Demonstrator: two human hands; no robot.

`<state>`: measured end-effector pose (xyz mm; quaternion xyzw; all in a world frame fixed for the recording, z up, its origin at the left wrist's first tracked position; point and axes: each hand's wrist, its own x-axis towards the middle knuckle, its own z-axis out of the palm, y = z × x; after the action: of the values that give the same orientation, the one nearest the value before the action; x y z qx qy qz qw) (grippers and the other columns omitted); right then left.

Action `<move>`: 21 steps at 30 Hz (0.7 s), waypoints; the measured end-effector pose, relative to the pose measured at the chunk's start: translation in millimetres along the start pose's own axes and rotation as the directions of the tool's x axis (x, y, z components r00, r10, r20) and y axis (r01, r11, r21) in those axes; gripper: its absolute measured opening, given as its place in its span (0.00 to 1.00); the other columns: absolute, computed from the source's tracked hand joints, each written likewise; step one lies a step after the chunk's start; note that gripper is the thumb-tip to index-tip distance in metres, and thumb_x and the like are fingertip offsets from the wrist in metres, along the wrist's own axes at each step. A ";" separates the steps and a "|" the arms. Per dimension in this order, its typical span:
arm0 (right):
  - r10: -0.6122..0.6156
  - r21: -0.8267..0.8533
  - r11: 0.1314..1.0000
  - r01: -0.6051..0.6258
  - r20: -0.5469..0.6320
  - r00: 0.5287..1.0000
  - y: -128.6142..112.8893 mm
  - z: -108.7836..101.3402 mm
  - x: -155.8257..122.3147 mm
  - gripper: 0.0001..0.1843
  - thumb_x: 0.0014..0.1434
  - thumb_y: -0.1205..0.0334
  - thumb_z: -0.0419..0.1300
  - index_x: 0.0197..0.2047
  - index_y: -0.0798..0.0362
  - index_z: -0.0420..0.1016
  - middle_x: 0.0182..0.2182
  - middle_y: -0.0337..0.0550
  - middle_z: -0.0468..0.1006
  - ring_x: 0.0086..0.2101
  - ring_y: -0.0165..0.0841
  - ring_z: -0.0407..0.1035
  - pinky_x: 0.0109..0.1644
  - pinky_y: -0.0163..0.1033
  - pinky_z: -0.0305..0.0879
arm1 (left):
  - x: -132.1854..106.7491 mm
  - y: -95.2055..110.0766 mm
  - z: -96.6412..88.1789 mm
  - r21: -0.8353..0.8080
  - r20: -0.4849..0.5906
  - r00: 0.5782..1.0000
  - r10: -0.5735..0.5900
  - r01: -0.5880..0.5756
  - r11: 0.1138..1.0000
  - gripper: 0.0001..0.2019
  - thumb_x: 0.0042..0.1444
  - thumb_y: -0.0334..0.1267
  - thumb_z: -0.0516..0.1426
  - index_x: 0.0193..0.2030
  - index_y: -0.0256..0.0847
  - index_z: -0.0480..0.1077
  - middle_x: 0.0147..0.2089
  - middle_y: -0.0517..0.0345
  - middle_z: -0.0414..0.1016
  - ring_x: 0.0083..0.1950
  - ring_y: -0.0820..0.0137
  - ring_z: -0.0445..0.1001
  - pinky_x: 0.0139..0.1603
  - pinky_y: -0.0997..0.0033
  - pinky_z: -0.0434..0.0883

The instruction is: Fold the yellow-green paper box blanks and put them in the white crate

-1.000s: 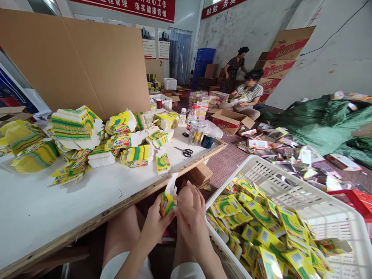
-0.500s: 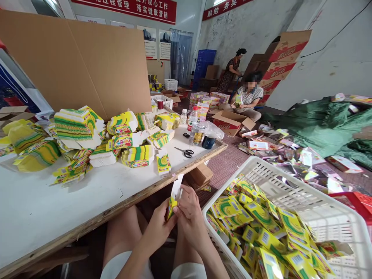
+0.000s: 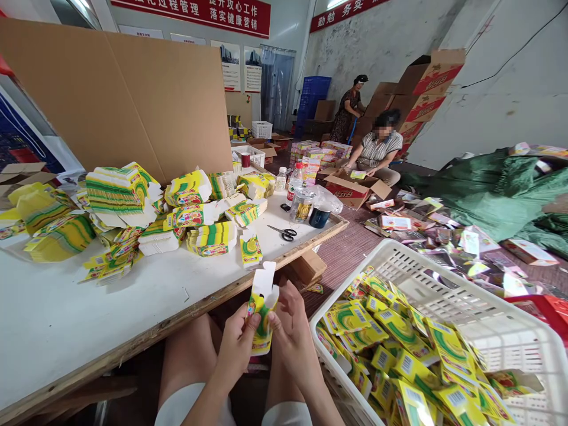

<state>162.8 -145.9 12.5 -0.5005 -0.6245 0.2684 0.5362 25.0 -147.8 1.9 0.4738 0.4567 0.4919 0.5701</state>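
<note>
Over my lap I hold a small yellow-and-green carton (image 3: 262,313) with white flaps sticking up. My left hand (image 3: 237,346) pinches its left side with the thumb on the front. My right hand (image 3: 290,334) grips its right side, fingers curled behind it. The carton stands upright and partly opened out. To my right a white plastic basket (image 3: 448,284) holds several folded cartons of the same print (image 3: 399,355). Stacks of flat carton blanks (image 3: 119,189) lie on the white table (image 3: 66,319) to my left.
Scissors (image 3: 284,232), bottles and a dark cup (image 3: 317,216) sit at the table's far end. A big cardboard sheet (image 3: 133,100) stands behind the stacks. Two people work by cardboard boxes (image 3: 355,186) at the back. Green tarp (image 3: 492,189) and scattered packs cover the floor right.
The carton has turned from edge-on to face me and has opened out, its white flaps now upright. Both hands shifted to its sides. The seated person at the back has lowered their hands to a box.
</note>
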 end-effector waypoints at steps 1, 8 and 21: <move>0.069 0.079 0.994 -0.071 0.036 0.997 2.8 1.4 -3.2 0.25 0.66 0.51 0.59 0.63 0.50 0.67 0.52 0.53 0.78 0.48 0.45 0.75 0.51 0.52 0.74 | 0.0 0.4 0.7 -0.008 -0.021 1.000 -0.008 0.008 1.000 0.24 0.60 0.57 0.57 0.48 0.36 0.75 0.37 0.51 0.82 0.38 0.60 0.80 0.39 0.66 0.76; 0.292 0.225 0.924 -0.310 0.108 0.950 6.3 3.0 -10.9 0.18 0.63 0.45 0.60 0.38 0.52 0.79 0.33 0.48 0.82 0.35 0.43 0.76 0.41 0.46 0.74 | 3.1 -1.3 0.1 0.013 -0.072 0.997 -0.006 0.007 1.000 0.22 0.57 0.55 0.60 0.47 0.36 0.73 0.40 0.49 0.83 0.38 0.60 0.80 0.38 0.66 0.76; 0.252 0.215 0.943 -0.255 0.041 0.967 11.2 -1.3 -8.6 0.12 0.62 0.54 0.61 0.44 0.49 0.66 0.28 0.37 0.74 0.23 0.33 0.68 0.26 0.37 0.67 | -6.4 6.3 -5.0 0.085 0.083 0.997 0.001 -0.008 0.996 0.29 0.64 0.51 0.55 0.65 0.45 0.47 0.54 0.43 0.78 0.54 0.57 0.79 0.52 0.59 0.75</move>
<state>167.1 -150.0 -0.3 -0.5127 -0.5251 0.4056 0.5449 18.6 -153.3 7.9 0.5188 0.4523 0.4530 0.5667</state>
